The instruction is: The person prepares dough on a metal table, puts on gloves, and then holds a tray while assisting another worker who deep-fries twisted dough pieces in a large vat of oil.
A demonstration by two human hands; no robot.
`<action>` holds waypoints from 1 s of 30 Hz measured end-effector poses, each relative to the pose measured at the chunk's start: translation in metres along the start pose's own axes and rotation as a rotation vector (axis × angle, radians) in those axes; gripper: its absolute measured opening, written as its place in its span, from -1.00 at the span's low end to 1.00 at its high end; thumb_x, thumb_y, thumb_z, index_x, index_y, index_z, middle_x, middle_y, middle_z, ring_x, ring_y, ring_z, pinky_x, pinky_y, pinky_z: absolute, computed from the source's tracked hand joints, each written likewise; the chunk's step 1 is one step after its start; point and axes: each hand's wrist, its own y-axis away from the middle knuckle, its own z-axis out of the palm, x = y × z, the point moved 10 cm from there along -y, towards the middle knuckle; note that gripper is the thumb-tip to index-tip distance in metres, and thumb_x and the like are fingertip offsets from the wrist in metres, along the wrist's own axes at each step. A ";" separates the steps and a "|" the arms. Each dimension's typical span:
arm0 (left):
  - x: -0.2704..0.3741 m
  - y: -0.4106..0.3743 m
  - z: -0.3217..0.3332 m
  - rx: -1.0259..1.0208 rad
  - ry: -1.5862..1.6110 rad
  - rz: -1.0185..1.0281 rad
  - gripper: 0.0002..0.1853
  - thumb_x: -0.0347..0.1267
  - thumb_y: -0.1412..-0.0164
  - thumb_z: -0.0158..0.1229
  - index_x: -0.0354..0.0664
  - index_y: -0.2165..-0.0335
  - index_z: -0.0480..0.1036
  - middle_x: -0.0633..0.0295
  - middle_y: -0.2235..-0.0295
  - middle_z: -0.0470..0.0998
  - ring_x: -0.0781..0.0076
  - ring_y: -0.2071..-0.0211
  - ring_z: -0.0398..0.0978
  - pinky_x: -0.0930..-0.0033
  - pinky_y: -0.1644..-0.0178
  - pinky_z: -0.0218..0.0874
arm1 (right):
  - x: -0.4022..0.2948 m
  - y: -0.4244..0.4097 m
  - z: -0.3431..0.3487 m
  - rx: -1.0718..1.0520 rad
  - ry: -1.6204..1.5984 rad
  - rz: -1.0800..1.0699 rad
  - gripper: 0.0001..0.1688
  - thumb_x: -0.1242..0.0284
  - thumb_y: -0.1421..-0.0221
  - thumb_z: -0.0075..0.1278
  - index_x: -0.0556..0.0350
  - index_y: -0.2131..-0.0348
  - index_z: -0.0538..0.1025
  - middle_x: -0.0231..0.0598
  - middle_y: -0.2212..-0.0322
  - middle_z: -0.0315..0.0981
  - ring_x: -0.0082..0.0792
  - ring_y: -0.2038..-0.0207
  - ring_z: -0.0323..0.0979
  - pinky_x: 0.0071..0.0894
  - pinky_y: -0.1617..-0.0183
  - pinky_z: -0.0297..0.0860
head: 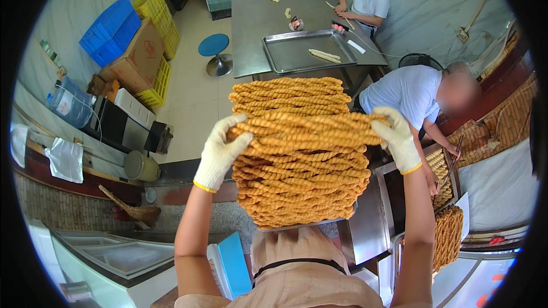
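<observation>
A large stack of golden fried dough twists (299, 179) lies in front of me, with a bit of metal tray edge showing under its near side. Both my hands wear white knit gloves with yellow cuffs. My left hand (224, 149) grips the left ends of a bundle of twists (310, 130), and my right hand (394, 137) grips its right ends. The bundle lies across the upper middle of the stack; whether it is raised clear of the twists below I cannot tell.
Ahead stands a steel table (252, 21) with a metal tray (276, 66) holding raw twists (325, 55); a person (370, 4) works dough there. At right another person (402, 94) bends over a fryer (441, 171) with long chopsticks. More fried twists (447, 235) stand lower right.
</observation>
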 end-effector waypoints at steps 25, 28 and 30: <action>0.006 -0.060 0.038 -0.162 -1.193 0.560 -0.47 -0.11 -0.38 0.16 0.00 -0.23 0.42 0.07 -0.17 0.52 -0.08 -0.09 0.52 0.03 -0.21 0.35 | -0.013 -0.058 0.113 -0.296 0.992 -0.593 -0.29 0.01 -0.20 0.19 0.07 -0.17 0.52 -0.07 -0.05 0.54 0.05 -0.20 0.38 -0.02 -0.33 0.25; 0.013 -0.057 0.040 -0.167 -1.208 0.557 -0.50 -0.14 -0.39 0.13 -0.02 -0.22 0.45 0.05 -0.09 0.58 -0.10 -0.05 0.53 0.02 -0.20 0.35 | -0.021 -0.053 0.117 -0.284 1.016 -0.656 -0.32 0.09 -0.17 0.23 0.10 -0.14 0.53 -0.01 -0.01 0.54 0.11 -0.10 0.42 -0.03 -0.28 0.27; 0.023 -0.050 0.048 -0.163 -1.231 0.719 -0.52 -0.20 -0.38 0.13 -0.09 -0.20 0.46 0.03 -0.06 0.60 -0.12 -0.06 0.52 -0.01 -0.21 0.33 | -0.027 -0.044 0.108 -0.158 1.053 -0.714 -0.30 0.03 -0.19 0.18 0.05 -0.16 0.52 -0.11 -0.08 0.54 -0.06 -0.20 0.40 -0.04 -0.40 0.19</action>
